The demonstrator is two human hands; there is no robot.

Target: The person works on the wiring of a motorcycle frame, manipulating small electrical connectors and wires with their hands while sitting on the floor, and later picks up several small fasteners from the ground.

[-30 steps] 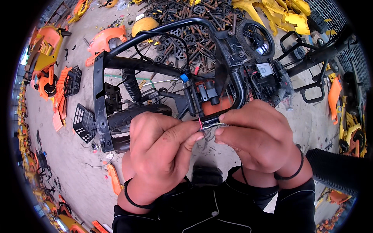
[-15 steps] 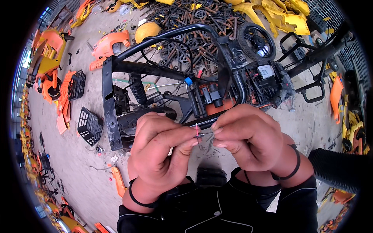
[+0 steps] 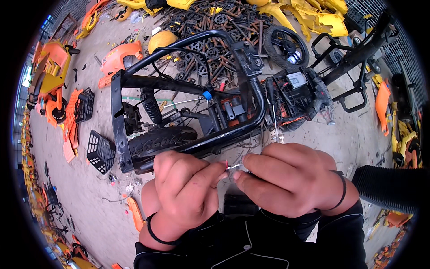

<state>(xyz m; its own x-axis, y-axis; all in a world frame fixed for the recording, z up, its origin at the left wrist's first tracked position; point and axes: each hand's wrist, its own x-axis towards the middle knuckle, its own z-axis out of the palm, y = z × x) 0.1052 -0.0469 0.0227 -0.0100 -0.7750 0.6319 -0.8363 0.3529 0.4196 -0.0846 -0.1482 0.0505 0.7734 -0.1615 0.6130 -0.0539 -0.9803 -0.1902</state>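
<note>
In front of my body, both hands come close together over a thin wire. My left hand is closed in a pinch at the wire's left part, where a short red strand sticks up. My right hand pinches the other end, its fingertips a small gap away. A slim metal shaft rises beyond the right knuckles; whether that hand holds it cannot be made out. Just beyond lies a stripped black vehicle frame with a rear tyre and a bundle of wiring and electrical parts.
A heap of rusty cranks and chainrings lies at the back, near a loose wheel. Black crates and orange panels are on the left. A black ribbed object stands at the right, yellow panels far back.
Both hands have lowered slightly, and the right has turned more palm-down. A pale stretch of wire now shows between the fingertips. The metal shaft beyond the right hand has come into sight.
</note>
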